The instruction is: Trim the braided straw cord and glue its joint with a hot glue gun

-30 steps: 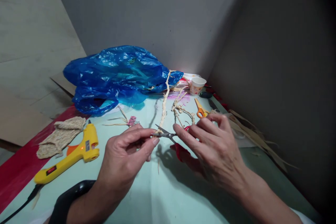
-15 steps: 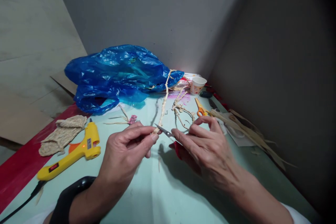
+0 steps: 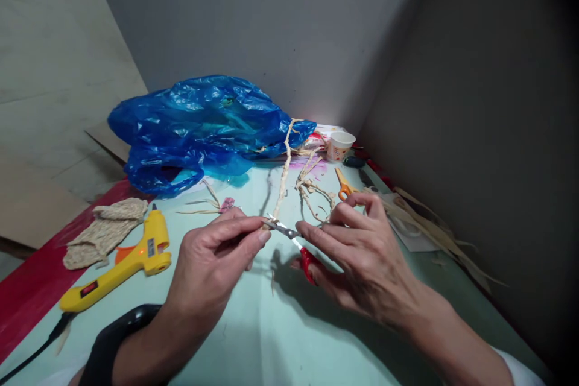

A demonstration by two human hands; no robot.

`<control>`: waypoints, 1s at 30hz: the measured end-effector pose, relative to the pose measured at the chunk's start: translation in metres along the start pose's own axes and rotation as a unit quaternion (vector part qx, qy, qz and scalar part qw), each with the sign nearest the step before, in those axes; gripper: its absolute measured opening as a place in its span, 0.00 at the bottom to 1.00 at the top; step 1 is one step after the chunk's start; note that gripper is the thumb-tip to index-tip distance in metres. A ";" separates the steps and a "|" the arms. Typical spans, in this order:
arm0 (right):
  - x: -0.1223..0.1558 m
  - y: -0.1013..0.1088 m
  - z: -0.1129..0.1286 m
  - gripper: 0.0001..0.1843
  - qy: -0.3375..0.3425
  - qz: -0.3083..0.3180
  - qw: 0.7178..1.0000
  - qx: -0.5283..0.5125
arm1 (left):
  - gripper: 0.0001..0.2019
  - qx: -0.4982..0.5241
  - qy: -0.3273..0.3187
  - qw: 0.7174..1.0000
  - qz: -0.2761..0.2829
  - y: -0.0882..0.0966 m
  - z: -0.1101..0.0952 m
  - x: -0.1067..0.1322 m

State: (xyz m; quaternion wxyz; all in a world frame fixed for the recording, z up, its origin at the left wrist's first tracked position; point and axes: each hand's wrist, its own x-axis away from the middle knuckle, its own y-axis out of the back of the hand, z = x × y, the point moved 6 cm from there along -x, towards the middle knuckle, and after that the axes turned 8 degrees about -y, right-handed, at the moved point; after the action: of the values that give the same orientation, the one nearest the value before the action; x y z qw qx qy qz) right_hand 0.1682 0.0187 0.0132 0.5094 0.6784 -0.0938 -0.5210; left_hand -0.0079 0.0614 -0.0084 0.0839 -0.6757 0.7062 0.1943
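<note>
My left hand point(image 3: 220, 253) pinches the near end of a pale braided cord point(image 3: 283, 178) between thumb and fingers. From there the cord runs away from me, its far end against the blue bag. In my right hand point(image 3: 362, 259) is a pair of red-handled scissors point(image 3: 309, 262), with the blades parted and pointing left. The blade tips meet the cord right beside my left fingertips; whether the cord lies between them is hard to make out. A loose coil of thin cord point(image 3: 312, 184) lies just beyond my right hand.
A yellow glue gun point(image 3: 122, 268), its light on, lies left beside a woven straw piece point(image 3: 106, 232). The blue plastic bag point(image 3: 203, 123) fills the back. A paper cup point(image 3: 340, 146), orange-handled scissors point(image 3: 344, 184) and dry husk strips point(image 3: 434, 229) are on the right.
The scissors' blades have opened and moved left to the cord at my left fingertips. The red handle loops have spread. My left hand still pinches the cord.
</note>
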 end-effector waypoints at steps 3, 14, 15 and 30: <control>0.001 -0.003 0.003 0.06 0.010 -0.008 1.000 -0.010 | 0.07 -0.021 -0.004 1.000 -0.010 0.002 -0.001 -0.001; 0.001 -0.004 0.000 0.09 -0.008 0.020 1.000 -0.010 | 0.04 0.034 0.041 0.998 0.015 -0.001 0.010 0.002; 0.000 -0.003 -0.001 0.09 -0.009 0.023 1.000 -0.009 | 0.05 0.041 0.043 0.998 0.017 -0.001 0.011 0.003; 0.002 -0.004 0.006 0.05 0.028 0.001 1.000 -0.006 | 0.10 0.006 0.003 1.000 -0.007 0.004 0.006 0.001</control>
State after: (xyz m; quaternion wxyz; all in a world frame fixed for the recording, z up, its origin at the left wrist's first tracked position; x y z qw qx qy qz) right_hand 0.1623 0.0153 0.0087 0.5166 0.6895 -0.0768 -0.5018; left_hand -0.0129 0.0629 -0.0131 0.0877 -0.6809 0.7026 0.1872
